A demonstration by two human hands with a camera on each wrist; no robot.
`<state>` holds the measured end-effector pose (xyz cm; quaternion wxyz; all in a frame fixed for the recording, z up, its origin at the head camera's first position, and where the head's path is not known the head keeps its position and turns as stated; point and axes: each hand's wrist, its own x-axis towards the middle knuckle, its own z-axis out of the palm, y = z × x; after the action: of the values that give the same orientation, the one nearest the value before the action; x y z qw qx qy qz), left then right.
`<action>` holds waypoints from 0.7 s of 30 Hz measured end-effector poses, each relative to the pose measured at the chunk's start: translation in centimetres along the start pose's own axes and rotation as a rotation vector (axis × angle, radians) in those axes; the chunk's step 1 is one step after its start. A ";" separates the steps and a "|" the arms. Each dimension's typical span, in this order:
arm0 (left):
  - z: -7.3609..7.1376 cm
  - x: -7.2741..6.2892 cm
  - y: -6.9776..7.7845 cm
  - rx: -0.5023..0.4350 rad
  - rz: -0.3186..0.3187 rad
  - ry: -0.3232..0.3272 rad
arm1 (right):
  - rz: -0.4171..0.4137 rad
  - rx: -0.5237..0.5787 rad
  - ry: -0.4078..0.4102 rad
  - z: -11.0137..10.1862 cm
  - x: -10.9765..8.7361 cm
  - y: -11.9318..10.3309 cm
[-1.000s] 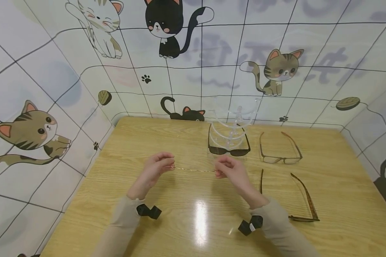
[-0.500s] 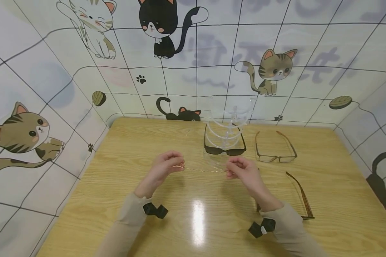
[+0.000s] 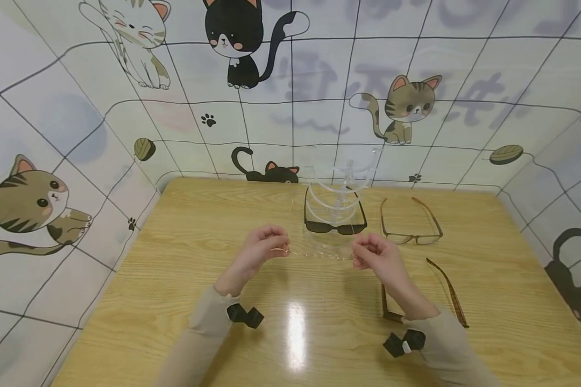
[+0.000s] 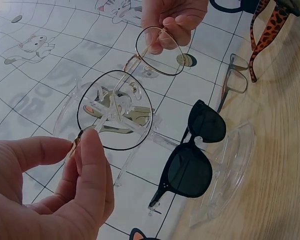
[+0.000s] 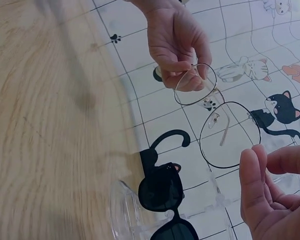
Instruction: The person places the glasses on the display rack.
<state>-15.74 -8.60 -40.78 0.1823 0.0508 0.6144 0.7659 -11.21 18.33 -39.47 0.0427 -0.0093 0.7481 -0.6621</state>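
Note:
Both hands hold a pair of thin, wire-rimmed round glasses (image 4: 115, 71) level above the table, one hand at each end. The left hand (image 3: 263, 247) pinches one outer end between thumb and fingers, and the right hand (image 3: 377, 255) pinches the other. In the right wrist view, the round rims, bridge and nose pads of the glasses (image 5: 202, 125) show between the hands. Just beyond stands a clear tiered display stand (image 3: 340, 188). Black sunglasses (image 3: 336, 227) sit low on it, their dark lenses facing the hands.
Grey-rimmed glasses with brown temples (image 3: 413, 238) lie on the wooden table (image 3: 198, 215), right of the stand. Nearer, tortoiseshell glasses (image 3: 449, 285) are partly hidden by the right forearm. A wall covering with cartoon cats (image 3: 411, 107) borders the table's back.
Both hands have moved right together with the round glasses, now in front of the stand's base. The right forearm covers more of the tortoiseshell glasses. The head view has shifted slightly rightward.

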 end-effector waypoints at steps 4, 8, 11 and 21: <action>0.3 -0.2 -0.5 0.016 -0.012 -0.026 | -0.006 -0.017 -0.011 -0.4 -0.6 0.3; 0.7 -0.2 -1.1 0.022 -0.010 -0.050 | 0.013 -0.018 0.008 -0.8 -1.1 0.6; 1.1 -0.1 -1.4 0.013 -0.009 -0.050 | 0.033 -0.008 0.029 -1.1 -1.2 0.7; 2.7 1.6 -1.4 -0.039 -0.018 0.030 | 0.030 -0.021 0.051 -2.6 0.7 0.8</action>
<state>-16.11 -5.32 -41.69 0.1810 0.0302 0.6026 0.7767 -12.06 20.99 -39.98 0.0335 0.0185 0.7559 -0.6536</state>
